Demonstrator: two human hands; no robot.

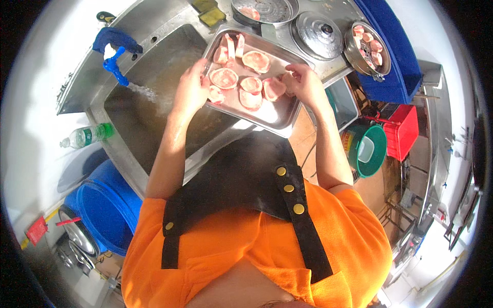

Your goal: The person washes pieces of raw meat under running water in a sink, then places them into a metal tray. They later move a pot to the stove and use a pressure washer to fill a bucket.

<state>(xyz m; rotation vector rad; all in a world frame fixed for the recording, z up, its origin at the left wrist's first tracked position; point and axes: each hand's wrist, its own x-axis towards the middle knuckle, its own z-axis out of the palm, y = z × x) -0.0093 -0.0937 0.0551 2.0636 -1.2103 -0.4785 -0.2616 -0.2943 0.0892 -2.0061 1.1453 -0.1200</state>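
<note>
A rectangular stainless steel tray [271,117] lies at a slant before me, over the sink's right side. In it are several pale pink cut bone pieces [256,62], some of them round cross-sections, and two narrow strips near the far left corner. My left hand [193,87] grips the tray's left rim, thumb on the inner side. Over the opposite rim reaches my right hand [305,82], its fingertips at a bone piece [288,82] inside the tray. Whether those fingers pinch the piece or hold the rim is hidden.
Water runs from a blue-handled tap [113,66] into the cloudy sink [134,127]. Behind the tray stand a metal pan [275,9], a domed lid [317,36] and a pot of cut pieces [368,50]. Sponges [212,17], a plastic bottle [83,136], a blue barrel [104,208] and a green bucket [371,152] surround me.
</note>
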